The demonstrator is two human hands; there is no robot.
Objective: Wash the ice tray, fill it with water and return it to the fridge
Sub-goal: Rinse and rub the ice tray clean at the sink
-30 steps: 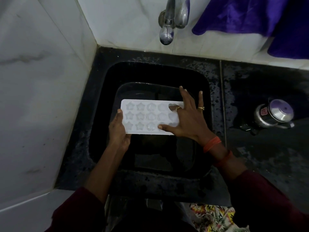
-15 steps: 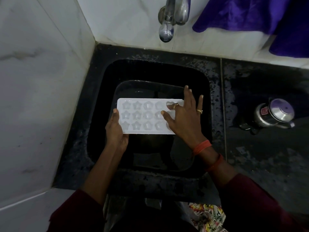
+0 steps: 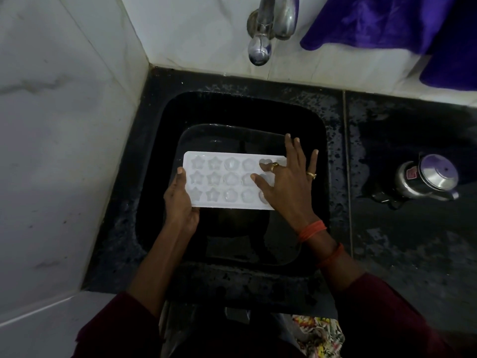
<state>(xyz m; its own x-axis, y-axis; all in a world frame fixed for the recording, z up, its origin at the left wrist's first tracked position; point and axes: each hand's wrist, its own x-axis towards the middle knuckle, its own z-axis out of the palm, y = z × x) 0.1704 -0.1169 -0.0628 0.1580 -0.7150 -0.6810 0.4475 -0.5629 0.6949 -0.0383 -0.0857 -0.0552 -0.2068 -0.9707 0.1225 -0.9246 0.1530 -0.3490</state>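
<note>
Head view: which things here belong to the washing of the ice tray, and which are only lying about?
For the job: ice tray, held over the sink; left hand, gripping its left end; right hand, resting spread on its moulds; tap.
Lying about: steel pot on the counter; purple cloth.
</note>
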